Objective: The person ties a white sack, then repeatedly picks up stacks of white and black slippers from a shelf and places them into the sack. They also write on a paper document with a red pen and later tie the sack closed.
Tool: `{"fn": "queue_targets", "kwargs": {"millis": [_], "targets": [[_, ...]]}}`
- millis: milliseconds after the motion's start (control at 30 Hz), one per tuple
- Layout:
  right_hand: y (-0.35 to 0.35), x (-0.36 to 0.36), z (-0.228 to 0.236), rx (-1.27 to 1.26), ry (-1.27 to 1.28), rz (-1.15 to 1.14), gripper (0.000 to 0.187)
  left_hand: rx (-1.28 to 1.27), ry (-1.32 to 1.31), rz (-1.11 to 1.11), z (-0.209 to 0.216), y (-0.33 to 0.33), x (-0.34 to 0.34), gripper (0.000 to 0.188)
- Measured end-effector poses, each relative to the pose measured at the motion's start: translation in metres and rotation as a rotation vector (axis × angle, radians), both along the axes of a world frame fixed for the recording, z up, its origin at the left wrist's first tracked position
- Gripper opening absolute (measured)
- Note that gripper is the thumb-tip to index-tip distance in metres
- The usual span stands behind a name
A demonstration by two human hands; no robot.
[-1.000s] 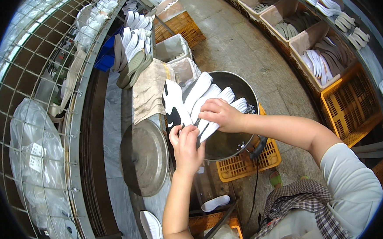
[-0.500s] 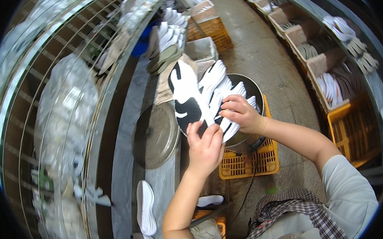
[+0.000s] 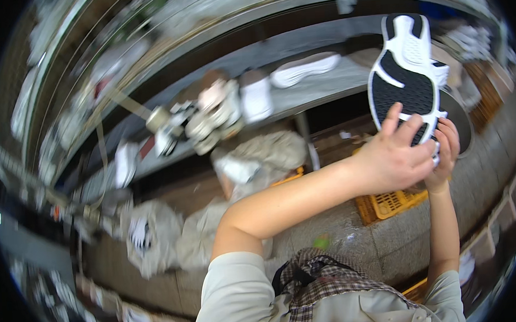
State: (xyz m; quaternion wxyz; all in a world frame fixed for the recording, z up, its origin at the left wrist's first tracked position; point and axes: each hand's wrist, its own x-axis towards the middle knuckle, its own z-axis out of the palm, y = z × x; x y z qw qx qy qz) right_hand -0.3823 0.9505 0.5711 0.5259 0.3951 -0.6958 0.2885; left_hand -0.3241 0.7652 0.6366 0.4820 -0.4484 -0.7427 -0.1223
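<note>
The left hand (image 3: 396, 155) grasped the near end of a black-and-white, rubbery-looking shoe sole (image 3: 404, 87) in mid-air; the right hand (image 3: 444, 149) curled beside it, gripping what I couldn't tell. Held at one end, it could tip. Its long axis ran away from the hands, narrow end farthest.

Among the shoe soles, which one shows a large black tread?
The black-and-white sole gripped by the left hand: its tread faces the camera, black areas inside a white rim. The white-sided soles on the shelf show no black tread.
</note>
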Motion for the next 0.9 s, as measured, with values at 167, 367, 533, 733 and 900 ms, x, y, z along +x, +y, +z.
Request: {"fn": "queue_targets", "kwargs": {"millis": [167,367,533,733,900], "targets": [[-0.105,0.061,0.014,-0.021,0.108,0.197,0.035,0.071,0.094,0.218,0.008,-0.077,0.107,0.011],[-0.237,0.155,0.022,-0.060,0.162,0.571,0.036,0.107,0.091,0.552,0.010,-0.159,0.257,0.017],[-0.367,0.256,0.021,-0.036,0.104,0.895,0.031,0.145,0.061,0.809,0.007,-0.245,0.387,0.015],[-0.523,0.403,0.010,-0.013,0.084,1.110,0.033,0.153,0.024,1.021,-0.010,-0.365,0.544,0.013],[-0.638,0.497,0.004,0.041,0.079,1.231,0.038,0.164,0.002,1.161,-0.020,-0.461,0.640,0.010]]}}
